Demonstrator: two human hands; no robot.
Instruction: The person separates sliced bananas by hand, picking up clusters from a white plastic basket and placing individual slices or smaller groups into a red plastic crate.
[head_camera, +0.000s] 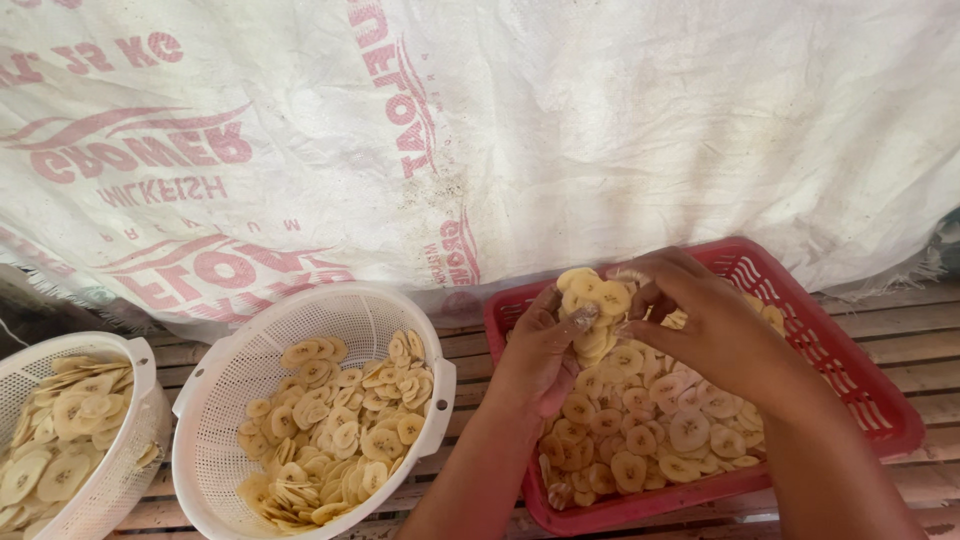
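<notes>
While our two hands meet over the far left part of the red tray (850, 345), we hold a small stack of pale yellow banana slices (592, 300) between them. Our left hand (540, 355) cups the stack from the left, its fingers curled up around the slices and its thumb pressed against the edge of the stack. Our right hand (700, 320) comes in from the right, its fingers bent and pinching the stack from the far side and the right side. Both hands are thus closed on the same slices, raised a little above the heap.

Below the hands, the red tray is a shallow slotted plastic basket, and it holds a loose heap of round slices (660, 425) that fills most of its near and middle part. It sits on a slatted wooden surface (920, 370).

Just left of the tray we see a white round perforated basket (250, 370), tilted, with more slices (340, 430) piled in its near half. Farther left, at the edge of the view, stands a second white basket (140, 400), also filled with slices (60, 430); the two white baskets nearly touch.

Behind everything, on the far side, hangs a white woven sack cloth (600, 130) with red printing, covering the whole background.
</notes>
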